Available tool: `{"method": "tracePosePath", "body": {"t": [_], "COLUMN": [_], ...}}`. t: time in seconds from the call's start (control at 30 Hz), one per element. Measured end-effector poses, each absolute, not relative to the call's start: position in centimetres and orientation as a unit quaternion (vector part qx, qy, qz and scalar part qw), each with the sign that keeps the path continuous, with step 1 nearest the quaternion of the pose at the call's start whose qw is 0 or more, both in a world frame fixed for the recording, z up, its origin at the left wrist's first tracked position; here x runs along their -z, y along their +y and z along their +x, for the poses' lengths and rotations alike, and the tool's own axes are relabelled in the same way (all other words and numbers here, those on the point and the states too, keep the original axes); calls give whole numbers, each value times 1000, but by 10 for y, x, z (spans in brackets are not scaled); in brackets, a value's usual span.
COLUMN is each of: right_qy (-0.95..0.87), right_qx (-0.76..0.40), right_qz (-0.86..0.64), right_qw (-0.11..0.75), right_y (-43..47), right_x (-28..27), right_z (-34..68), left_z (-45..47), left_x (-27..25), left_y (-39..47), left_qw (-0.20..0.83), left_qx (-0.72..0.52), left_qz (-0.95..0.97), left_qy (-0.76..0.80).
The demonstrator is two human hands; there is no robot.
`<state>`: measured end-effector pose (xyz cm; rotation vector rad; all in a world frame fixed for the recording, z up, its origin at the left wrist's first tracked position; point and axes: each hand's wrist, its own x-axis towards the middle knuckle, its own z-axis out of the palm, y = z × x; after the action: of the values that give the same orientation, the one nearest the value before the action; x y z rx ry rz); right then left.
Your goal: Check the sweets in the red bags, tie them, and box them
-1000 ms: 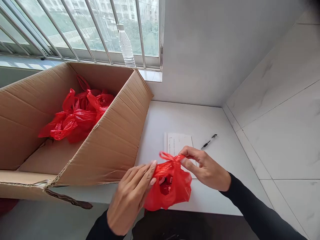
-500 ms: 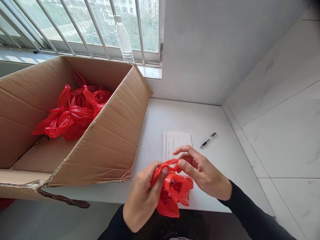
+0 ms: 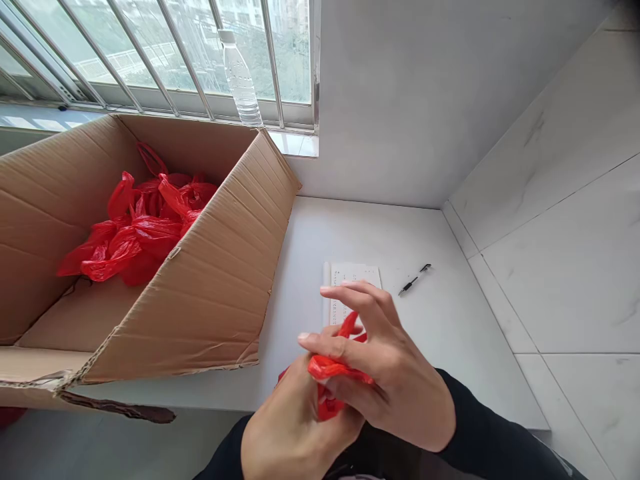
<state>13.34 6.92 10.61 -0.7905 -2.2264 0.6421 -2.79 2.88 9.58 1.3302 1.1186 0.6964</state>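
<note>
A red plastic bag [image 3: 333, 370] is bunched up between my two hands, low in the view at the table's front edge. My left hand [image 3: 295, 423] is closed around it from below, thumb toward the right. Crossing over the left one, my right hand [image 3: 387, 360] has its thumb and a finger on the twisted red plastic, while its upper fingers stretch out to the left. Most of the bag's body is hidden behind the hands. Just beyond them lies a white printed sheet or booklet [image 3: 357, 275], partly covered by my right fingers.
A large open cardboard box [image 3: 200, 280] takes up the left side, with several knotted red plastic bags [image 3: 145, 233] inside. A black pen [image 3: 415, 280] lies on the white table [image 3: 475, 373]. A clear water bottle [image 3: 240, 80] stands by the barred window. Walls border the table behind and right.
My right hand has moved left and crossed over my left hand. The bag, which hung loosely open before, is now gathered and mostly covered by the hands.
</note>
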Motion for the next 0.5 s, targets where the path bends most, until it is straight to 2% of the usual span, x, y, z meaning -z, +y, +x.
{"method": "tracePosePath", "body": {"t": [0.17, 0.5], "right_qy": [-793, -695], "right_qx": [-424, -520], "right_qz": [-348, -387], "right_qw": [264, 311], "right_y": [83, 73], "right_x": [-110, -115], "right_z": [143, 146], "left_z": [-29, -42], "left_x": [-97, -74], "left_y": [35, 46], "left_qw": [665, 666], "left_qx": [-306, -414], "left_qz": [514, 402], "left_qy": [446, 473]}}
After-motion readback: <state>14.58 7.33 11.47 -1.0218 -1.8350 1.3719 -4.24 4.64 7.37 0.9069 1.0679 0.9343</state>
